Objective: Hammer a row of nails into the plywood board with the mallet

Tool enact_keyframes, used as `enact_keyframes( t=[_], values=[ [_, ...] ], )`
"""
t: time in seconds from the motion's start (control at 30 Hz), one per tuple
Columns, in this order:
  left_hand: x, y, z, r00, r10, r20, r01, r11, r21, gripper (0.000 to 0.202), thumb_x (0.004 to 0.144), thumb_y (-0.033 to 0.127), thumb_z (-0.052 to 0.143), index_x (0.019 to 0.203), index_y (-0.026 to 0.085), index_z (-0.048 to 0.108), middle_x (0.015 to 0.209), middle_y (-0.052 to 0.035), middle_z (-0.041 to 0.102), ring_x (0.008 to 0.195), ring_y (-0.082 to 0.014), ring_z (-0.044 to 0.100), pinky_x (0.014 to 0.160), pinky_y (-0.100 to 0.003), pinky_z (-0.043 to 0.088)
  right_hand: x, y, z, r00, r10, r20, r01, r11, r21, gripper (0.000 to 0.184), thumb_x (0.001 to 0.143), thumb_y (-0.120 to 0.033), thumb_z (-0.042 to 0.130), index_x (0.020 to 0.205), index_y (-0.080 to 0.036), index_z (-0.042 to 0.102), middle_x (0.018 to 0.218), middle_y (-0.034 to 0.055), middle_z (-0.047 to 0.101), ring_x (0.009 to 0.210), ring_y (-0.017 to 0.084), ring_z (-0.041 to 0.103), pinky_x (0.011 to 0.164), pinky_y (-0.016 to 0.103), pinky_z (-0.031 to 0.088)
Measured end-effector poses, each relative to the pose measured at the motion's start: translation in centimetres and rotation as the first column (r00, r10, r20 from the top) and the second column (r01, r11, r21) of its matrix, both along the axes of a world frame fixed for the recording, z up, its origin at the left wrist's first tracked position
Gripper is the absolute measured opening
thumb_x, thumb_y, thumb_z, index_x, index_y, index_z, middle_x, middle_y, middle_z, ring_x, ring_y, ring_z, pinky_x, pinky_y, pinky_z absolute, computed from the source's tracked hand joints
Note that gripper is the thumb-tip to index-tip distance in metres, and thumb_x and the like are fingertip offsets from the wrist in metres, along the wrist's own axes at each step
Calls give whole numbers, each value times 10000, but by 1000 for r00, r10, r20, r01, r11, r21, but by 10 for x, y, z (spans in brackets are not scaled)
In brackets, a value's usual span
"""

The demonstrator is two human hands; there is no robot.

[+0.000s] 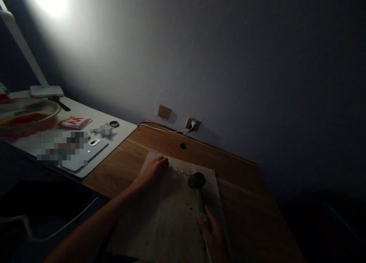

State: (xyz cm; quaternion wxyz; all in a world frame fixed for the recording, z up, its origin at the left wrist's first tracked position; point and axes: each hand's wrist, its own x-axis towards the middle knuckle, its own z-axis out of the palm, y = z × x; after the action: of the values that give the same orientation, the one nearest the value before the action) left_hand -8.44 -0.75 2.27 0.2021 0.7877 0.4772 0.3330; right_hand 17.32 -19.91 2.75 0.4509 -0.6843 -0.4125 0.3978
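Observation:
My right hand [213,232] is wrapped round the handle of a rubber mallet [196,180] with a dark head. The mallet's head is over the right part of a pale wooden board [168,217]. Several small shiny nails or screws [183,171] stand in a row near the board's far edge. At the left end of that row, my left hand [158,167] rests on the board with its fingers pinched together; what they hold is hidden. Another small metal piece [188,206] lies on the board, left of the mallet's handle.
The board lies on a brown wooden desk [243,202]. To the left, a white table [126,127] carries a large clear bowl [54,110], a closed silver laptop [76,162], a crumpled wrapper [103,130] and a red-and-white packet [74,121]. A white plug [193,124] sits in the wall socket behind.

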Motion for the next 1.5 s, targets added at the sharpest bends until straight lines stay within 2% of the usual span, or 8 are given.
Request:
enact_keyframes(
  t=[0.13, 0.27, 0.4, 0.67, 0.87, 1.2, 1.33, 1.5],
  values=[
    [0, 2, 0, 1000, -3, -7, 3, 1000, -22, 115, 819, 139, 543, 834, 176, 651, 835, -53, 671, 733, -170, 622, 672, -255, 469, -25, 20, 13, 995, 88, -46, -92, 992, -87, 861, 783, -711, 653, 1391, -107, 579, 582, -53, 524, 434, 122, 462, 384, 226, 382],
    [-1, 3, -5, 999, 2, 49, -1, 1000, -29, 233, 824, 116, 529, 1005, 169, 665, 893, -68, 720, 802, -189, 674, 736, -275, 507, -49, 48, 30, 975, 216, -50, -218, 976, -29, 689, 840, -629, 625, 1313, -128, 614, 617, -71, 506, 410, 79, 423, 368, 192, 352],
    [-1, 3, -9, 995, 3, 101, 2, 999, -52, 403, 809, 103, 535, 1195, 174, 624, 946, -75, 746, 846, -206, 702, 782, -298, 531, -68, 68, 34, 951, 300, -74, -302, 953, -24, 604, 849, -597, 612, 1253, -148, 631, 606, -92, 467, 373, 63, 391, 329, 177, 322],
    [-2, 8, -23, 991, 1, 133, 3, 1000, -31, 375, 799, 129, 582, 1170, 164, 625, 996, -89, 741, 895, -232, 700, 793, -320, 533, -84, 76, 33, 924, 377, -66, -379, 925, -31, 644, 877, -561, 580, 1341, -117, 554, 584, -111, 432, 355, 59, 366, 313, 172, 303],
    [-4, 7, -24, 990, -6, 142, 13, 999, -50, 439, 823, 126, 546, 1259, 150, 592, 1022, -109, 749, 919, -240, 711, 809, -331, 540, -85, 76, 30, 930, 363, -61, -365, 931, -23, 580, 878, -530, 573, 1296, -128, 573, 602, -109, 425, 363, 56, 357, 314, 173, 302],
    [-4, 6, -22, 995, -8, 104, 10, 1000, -22, 435, 810, 106, 549, 1240, 144, 605, 998, -103, 743, 899, -233, 706, 821, -339, 545, -82, 74, 26, 935, 348, -67, -349, 937, -10, 623, 855, -558, 597, 1297, -120, 591, 595, -99, 444, 354, 61, 368, 313, 183, 304],
    [-6, 3, -18, 999, -6, 50, 7, 1000, -6, 476, 777, 113, 585, 1252, 152, 593, 1013, -91, 713, 914, -222, 689, 842, -338, 548, -63, 58, 19, 966, 245, -82, -248, 969, -26, 732, 822, -613, 640, 1359, -120, 577, 588, -88, 472, 380, 71, 388, 331, 186, 324],
    [4, -16, 0, 998, -21, -64, 31, 987, 155, 357, 823, 180, 603, 1179, 160, 599, 1155, -123, 616, 1000, -230, 622, 862, -353, 535, -20, 25, 11, 995, 90, -51, -94, 993, -69, 788, 752, -659, 710, 1353, -157, 631, 563, -57, 509, 422, 119, 472, 349, 212, 369]
  ],
)
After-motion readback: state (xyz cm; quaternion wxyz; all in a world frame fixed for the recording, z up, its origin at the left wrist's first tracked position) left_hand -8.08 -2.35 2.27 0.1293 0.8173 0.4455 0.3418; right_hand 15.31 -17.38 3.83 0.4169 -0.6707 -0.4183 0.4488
